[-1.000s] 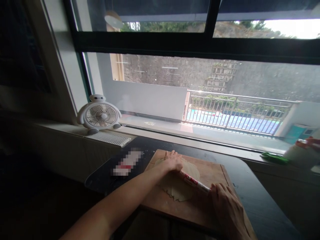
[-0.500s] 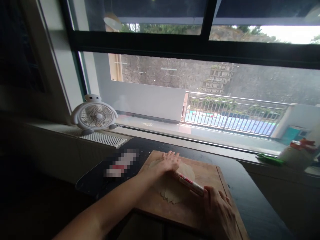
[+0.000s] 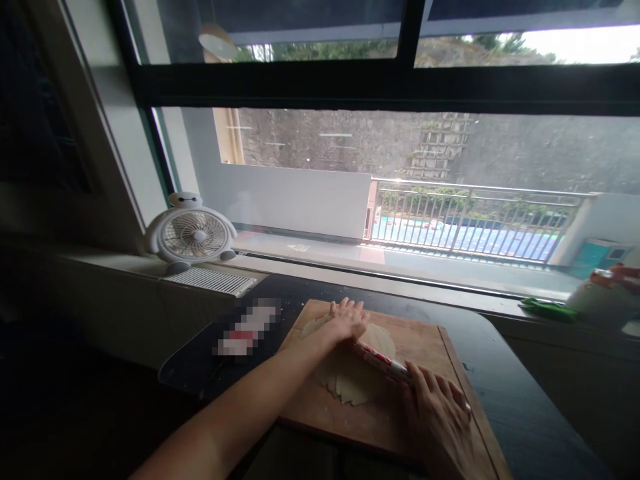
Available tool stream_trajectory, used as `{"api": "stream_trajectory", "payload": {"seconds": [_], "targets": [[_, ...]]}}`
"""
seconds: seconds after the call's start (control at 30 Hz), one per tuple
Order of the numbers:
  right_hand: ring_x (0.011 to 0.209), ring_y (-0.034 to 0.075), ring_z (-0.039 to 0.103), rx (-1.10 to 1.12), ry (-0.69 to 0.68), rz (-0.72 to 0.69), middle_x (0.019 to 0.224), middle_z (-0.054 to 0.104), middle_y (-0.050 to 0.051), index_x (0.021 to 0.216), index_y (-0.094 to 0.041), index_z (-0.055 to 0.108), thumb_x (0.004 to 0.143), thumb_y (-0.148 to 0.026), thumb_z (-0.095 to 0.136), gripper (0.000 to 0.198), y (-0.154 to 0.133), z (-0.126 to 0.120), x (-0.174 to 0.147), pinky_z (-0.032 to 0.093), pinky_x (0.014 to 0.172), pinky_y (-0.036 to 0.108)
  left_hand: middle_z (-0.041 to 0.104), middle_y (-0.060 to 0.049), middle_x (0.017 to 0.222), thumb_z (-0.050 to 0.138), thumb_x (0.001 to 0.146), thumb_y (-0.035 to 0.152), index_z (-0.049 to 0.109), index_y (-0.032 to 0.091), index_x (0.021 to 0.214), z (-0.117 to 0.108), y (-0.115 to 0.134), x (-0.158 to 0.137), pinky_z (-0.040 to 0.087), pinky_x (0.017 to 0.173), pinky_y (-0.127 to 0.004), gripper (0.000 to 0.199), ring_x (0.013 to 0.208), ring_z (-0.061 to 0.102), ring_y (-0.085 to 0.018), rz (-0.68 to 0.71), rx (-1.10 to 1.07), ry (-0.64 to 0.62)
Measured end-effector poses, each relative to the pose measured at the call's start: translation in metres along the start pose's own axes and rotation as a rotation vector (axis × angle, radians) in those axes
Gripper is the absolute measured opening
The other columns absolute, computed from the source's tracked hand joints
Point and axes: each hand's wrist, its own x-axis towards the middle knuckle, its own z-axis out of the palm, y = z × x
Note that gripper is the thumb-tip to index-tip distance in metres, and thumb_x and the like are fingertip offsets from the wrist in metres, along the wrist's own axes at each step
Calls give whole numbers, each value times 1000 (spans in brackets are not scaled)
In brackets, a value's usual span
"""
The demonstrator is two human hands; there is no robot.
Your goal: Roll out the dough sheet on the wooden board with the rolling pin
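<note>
A slim white rolling pin (image 3: 383,361) with a red print lies slantwise over a flat sheet of dough (image 3: 357,385). My left hand (image 3: 351,320) holds down its far end, with the palm over it and the fingers reaching past it. At the near end, my right hand (image 3: 440,403) covers the pin, its fingers fairly straight and close together. Both pin ends are hidden under the hands. The dough is pale, with a jagged near edge, and my left forearm hides part of it. Beneath it is a wooden board (image 3: 415,333).
The board rests on a dark table (image 3: 505,387) by a window. A blurred-out white and red item (image 3: 245,330) lies left of the board. A white fan (image 3: 195,233) stands on the sill. At the right are a green item (image 3: 547,309) and a pale container (image 3: 600,300).
Both hands and the pin have shifted slightly, the right hand a little up and away from me. My right fingers have straightened. The view has tilted slightly.
</note>
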Motion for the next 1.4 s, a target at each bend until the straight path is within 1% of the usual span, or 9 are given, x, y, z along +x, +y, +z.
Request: {"api": "stream_trajectory", "payload": {"seconds": [0.1,0.23,0.4,0.6,0.77,0.93,1.07,1.23,1.4], "targets": [[89,21,54,-25,-7,-3,101,61,4,116,-25,48,85,-34,41,33,2,0,3,33,84,36,46,-14,129,23,86,45,42,16,125,2,5,19,16,101,-57,53,127,27,-31,-7,-12,52],[93,20,53,-55,-17,39,106,60,3,117,-26,47,85,-32,41,33,1,2,1,33,83,35,48,-11,128,26,86,41,45,20,122,2,7,16,18,101,-55,46,126,29,-29,3,-15,92],[97,21,50,-25,-22,13,113,56,2,121,-28,44,85,-35,41,38,-2,0,-13,32,85,36,44,-5,133,22,87,40,41,23,128,4,-3,-30,18,103,-52,48,127,28,-28,49,56,96],[99,22,49,7,-24,-9,115,55,2,122,-28,42,84,-34,42,39,-10,-9,-28,32,84,38,45,-2,132,22,87,40,43,27,127,4,-7,-85,13,106,-46,46,125,31,-25,125,152,203],[96,21,50,7,-76,-4,108,58,2,119,-26,44,86,-33,39,34,-2,-9,-15,31,86,38,40,-6,136,22,86,45,40,23,129,4,2,-49,14,104,-53,52,128,26,-28,41,102,92],[92,21,52,-7,-89,-7,106,59,2,116,-25,46,87,-36,38,32,16,5,9,31,86,38,48,-9,127,15,84,55,44,22,122,3,11,16,21,99,-55,58,126,29,-28,9,69,81],[94,21,51,-23,-99,39,107,59,2,119,-25,45,88,-37,36,34,20,10,16,31,85,38,47,-11,128,19,83,56,42,18,123,4,17,43,16,103,-52,60,128,24,-27,13,59,100],[99,22,49,-11,-77,62,112,57,2,121,-25,43,87,-39,38,37,14,8,8,32,86,37,45,-10,130,19,84,52,42,20,124,5,16,35,18,102,-52,56,128,25,-26,40,55,113],[100,22,49,-5,-9,49,113,56,4,120,-25,44,86,-38,39,38,2,3,-11,31,88,38,47,-6,130,20,86,48,42,23,125,1,8,-15,24,100,-52,51,125,31,-26,63,78,111]]}}
